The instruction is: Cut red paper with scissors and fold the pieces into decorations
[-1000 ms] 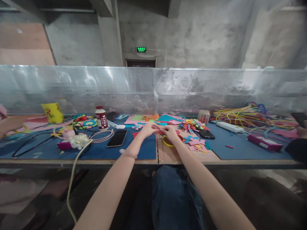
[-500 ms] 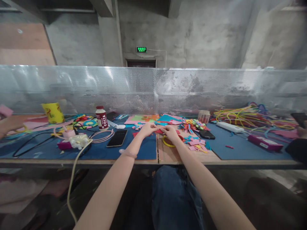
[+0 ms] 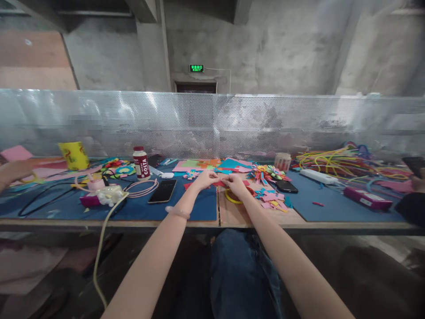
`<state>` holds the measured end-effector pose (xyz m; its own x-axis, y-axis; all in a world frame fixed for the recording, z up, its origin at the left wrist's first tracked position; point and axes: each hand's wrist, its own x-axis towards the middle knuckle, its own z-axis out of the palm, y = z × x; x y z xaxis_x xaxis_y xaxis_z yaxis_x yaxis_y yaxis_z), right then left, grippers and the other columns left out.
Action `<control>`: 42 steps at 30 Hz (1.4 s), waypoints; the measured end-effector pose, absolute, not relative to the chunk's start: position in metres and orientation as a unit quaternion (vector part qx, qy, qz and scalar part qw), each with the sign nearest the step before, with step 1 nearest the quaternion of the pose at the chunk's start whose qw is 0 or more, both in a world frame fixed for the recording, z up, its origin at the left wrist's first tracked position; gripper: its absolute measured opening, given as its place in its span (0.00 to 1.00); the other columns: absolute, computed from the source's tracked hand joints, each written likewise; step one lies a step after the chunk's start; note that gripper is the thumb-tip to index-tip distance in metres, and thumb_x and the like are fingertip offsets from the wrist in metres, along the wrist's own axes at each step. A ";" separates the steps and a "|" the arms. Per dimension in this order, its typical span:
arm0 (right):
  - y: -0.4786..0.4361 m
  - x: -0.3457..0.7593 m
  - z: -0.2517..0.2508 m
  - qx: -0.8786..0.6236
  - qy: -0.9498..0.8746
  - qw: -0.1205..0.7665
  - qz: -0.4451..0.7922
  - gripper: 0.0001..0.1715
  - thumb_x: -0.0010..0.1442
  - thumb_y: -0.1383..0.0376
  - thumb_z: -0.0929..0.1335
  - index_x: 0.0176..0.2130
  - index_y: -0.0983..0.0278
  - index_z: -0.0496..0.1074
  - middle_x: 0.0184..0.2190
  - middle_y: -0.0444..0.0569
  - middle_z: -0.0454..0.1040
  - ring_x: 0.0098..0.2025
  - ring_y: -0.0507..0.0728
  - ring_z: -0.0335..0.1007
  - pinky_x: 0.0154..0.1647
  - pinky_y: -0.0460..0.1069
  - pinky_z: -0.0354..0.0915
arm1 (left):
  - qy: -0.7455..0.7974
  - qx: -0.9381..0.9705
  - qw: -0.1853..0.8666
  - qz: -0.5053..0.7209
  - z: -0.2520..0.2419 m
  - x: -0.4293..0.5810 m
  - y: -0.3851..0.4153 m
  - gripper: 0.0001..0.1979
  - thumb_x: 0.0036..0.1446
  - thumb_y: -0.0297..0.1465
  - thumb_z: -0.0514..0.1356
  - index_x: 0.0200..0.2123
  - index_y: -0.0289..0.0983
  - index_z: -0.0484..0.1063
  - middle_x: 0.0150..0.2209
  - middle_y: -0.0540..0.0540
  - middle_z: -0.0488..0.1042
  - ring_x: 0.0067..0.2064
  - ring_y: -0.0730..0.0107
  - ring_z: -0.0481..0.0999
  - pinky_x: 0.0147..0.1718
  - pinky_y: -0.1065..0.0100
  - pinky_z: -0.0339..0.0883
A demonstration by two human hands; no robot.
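My left hand [image 3: 206, 180] and my right hand [image 3: 234, 182] are close together over the table, fingers pinched. Between their fingertips they hold a small piece of red paper [image 3: 219, 183], partly covered by the fingers. Under my right wrist lies a yellow ring-shaped thing [image 3: 229, 197], partly hidden by the arm. Just right of that hand are a heap of multicoloured paper-strip flowers [image 3: 264, 173] and loose pink and blue paper pieces [image 3: 274, 200]. Behind the hands are flat coloured paper sheets [image 3: 199, 165].
Left of me are a dark phone [image 3: 162, 191], a red-capped bottle [image 3: 141, 164], and a power strip with plugs [image 3: 108, 196] and cable. To the right lie another phone [image 3: 287, 186], a white power strip [image 3: 318, 177] and pipe cleaners [image 3: 332, 161]. A co-worker's hand [image 3: 15, 172] is at far left.
My hands stay almost in place with the red paper between them. At far left, pink paper near the co-worker's hand has shifted to the right.
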<state>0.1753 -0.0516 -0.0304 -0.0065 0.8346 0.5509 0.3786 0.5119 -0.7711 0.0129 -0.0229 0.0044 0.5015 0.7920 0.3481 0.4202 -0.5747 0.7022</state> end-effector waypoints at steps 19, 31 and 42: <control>-0.054 0.168 -0.030 -0.474 -0.659 0.562 0.160 0.17 0.44 0.60 0.69 0.34 0.66 0.69 0.29 0.46 0.69 0.30 0.52 0.63 0.33 0.48 0.61 | 0.301 0.746 0.447 0.391 0.005 0.015 -0.020 0.16 0.47 0.40 0.58 0.34 0.33 0.73 0.32 0.44 0.75 0.32 0.69 0.73 0.30 0.69 0.67; -0.059 0.166 -0.027 -0.491 -0.677 0.541 0.087 0.13 0.46 0.60 0.69 0.32 0.66 0.69 0.30 0.48 0.69 0.30 0.52 0.63 0.33 0.48 0.61 | 0.296 0.694 0.541 0.371 0.004 0.015 -0.019 0.06 0.49 0.29 0.57 0.31 0.33 0.71 0.29 0.46 0.76 0.34 0.65 0.75 0.41 0.60 0.67; -0.062 0.165 -0.022 -0.451 -0.721 0.518 0.089 0.11 0.52 0.63 0.65 0.36 0.63 0.73 0.33 0.49 0.73 0.32 0.53 0.65 0.36 0.48 0.60 | 0.293 0.708 0.537 0.352 0.007 0.014 -0.026 0.16 0.49 0.40 0.57 0.35 0.34 0.72 0.31 0.43 0.76 0.35 0.64 0.75 0.39 0.62 0.68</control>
<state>0.1651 -0.0621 -0.0217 -0.0568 0.7424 0.6675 0.5582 0.5780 -0.5953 0.0139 -0.0258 0.0066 0.5807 0.7932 0.1832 0.0379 -0.2512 0.9672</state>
